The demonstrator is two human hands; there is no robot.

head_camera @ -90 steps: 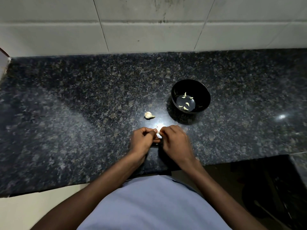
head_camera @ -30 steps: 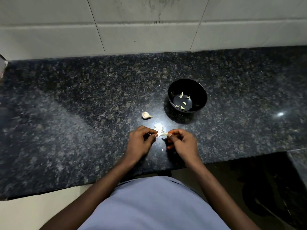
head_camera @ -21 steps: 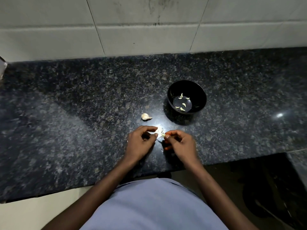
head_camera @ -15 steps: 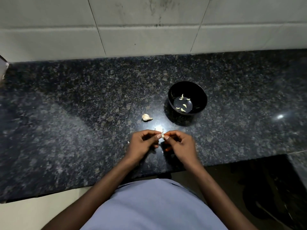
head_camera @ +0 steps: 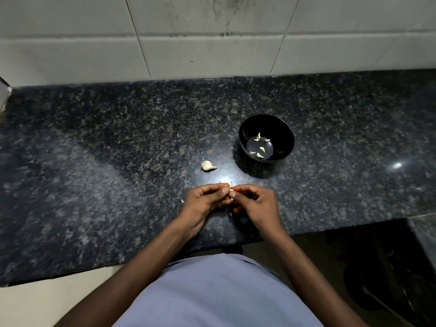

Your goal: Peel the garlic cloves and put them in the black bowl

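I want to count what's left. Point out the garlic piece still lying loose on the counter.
The garlic piece left of the black bowl: skin on, untouched; others lie peeled inside.

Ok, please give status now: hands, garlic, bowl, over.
Left hand and right hand pinch one garlic clove. Black bowl holds peeled cloves. Garlic piece waits on counter. Path to bowl clear.
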